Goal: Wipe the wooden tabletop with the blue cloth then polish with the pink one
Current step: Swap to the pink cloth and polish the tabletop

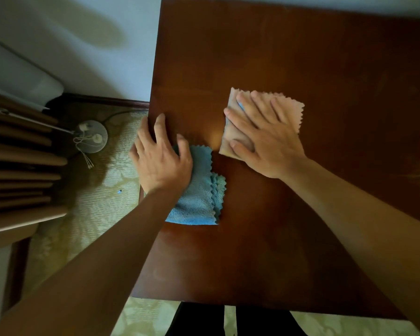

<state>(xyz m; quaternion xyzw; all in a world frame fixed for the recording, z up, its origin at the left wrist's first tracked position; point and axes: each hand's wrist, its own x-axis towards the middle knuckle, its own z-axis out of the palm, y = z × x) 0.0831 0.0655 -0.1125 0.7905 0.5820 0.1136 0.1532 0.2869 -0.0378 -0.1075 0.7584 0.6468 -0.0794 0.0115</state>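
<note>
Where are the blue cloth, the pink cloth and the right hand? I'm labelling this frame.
blue cloth (199, 200), head view, on its bare lower half.
pink cloth (292, 110), head view, on its far right corner.
right hand (264, 134), head view, on the back of the hand, flat on the pink cloth.

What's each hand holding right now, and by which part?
Nothing is gripped. The right hand presses flat on the middle of the pink cloth. The left hand rests on the blue cloth, at its far left corner.

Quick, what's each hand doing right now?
Left hand: open, resting on the blue cloth.
Right hand: open, fingers flat, pressing the pink cloth.
</note>
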